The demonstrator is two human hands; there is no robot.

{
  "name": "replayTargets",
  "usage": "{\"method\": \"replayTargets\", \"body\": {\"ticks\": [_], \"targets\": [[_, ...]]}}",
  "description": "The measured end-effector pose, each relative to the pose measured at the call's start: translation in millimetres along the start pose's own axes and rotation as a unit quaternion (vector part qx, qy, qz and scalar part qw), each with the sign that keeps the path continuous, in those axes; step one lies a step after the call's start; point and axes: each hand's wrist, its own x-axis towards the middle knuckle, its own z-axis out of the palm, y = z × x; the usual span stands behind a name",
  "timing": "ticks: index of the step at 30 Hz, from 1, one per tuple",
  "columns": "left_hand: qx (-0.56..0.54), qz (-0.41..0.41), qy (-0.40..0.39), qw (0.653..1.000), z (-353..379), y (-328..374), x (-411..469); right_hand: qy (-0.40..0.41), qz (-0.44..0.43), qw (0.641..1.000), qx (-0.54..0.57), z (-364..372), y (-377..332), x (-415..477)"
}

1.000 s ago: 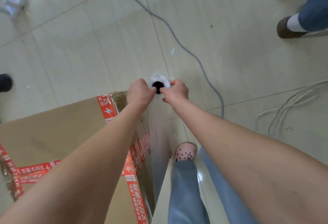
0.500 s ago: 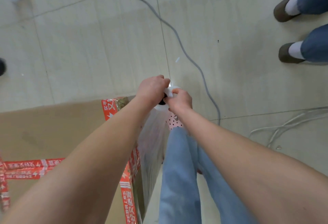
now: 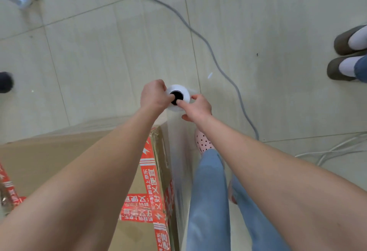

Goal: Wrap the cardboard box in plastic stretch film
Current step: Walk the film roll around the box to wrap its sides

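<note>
White stretch film roll [image 3: 181,89] stands on end, and we clamp it: our left hand [image 3: 154,96] curls round its rim at 9 o'clock, our right hand [image 3: 196,107] pinches at 4 o'clock. At 7 o'clock sits the cardboard box [image 3: 39,155], with film [image 3: 179,151] on its right side.

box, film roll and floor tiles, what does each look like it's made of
Box: brown cardboard, matte, sealed with glossy red printed tape.
Film roll: plastic film that looks white where wound thick, on a dark hollow core. The sheet pulled from it is translucent and shiny.
Floor tiles: pale, smooth and slightly glossy, probably ceramic or vinyl; thin joint lines show between them.
</note>
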Motion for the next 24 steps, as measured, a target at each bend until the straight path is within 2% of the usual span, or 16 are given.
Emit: {"method": "replayTargets", "body": {"ticks": [4, 10, 13, 16, 20, 22, 24], "targets": [[0.014, 0.008, -0.022, 1.0, -9, -20, 9, 0.001, 0.011, 1.0, 0.014, 25, -12, 7], [0.117, 0.148, -0.059, 0.98, -10, -21, 20, 0.04, 0.01, 0.999, -0.034, 38, -15, 10], [0.13, 0.184, -0.042, 0.973, -10, -20, 23, 0.044, 0.002, 0.997, -0.062, 35, -22, 11], [0.095, 0.146, -0.027, 0.984, -13, -21, 25, 0.055, -0.015, 0.993, -0.102, 31, -28, 11], [0.012, 0.032, -0.007, 0.999, -19, -31, 25, 0.08, -0.041, 0.988, -0.129, 36, -40, 10], [-0.057, -0.032, 0.003, 0.998, -23, -34, 24, 0.092, -0.06, 0.985, -0.137, 43, -50, 10], [-0.165, -0.102, 0.01, 0.981, -28, -36, 23, 0.103, -0.078, 0.98, -0.151, 52, -62, 12]]}}
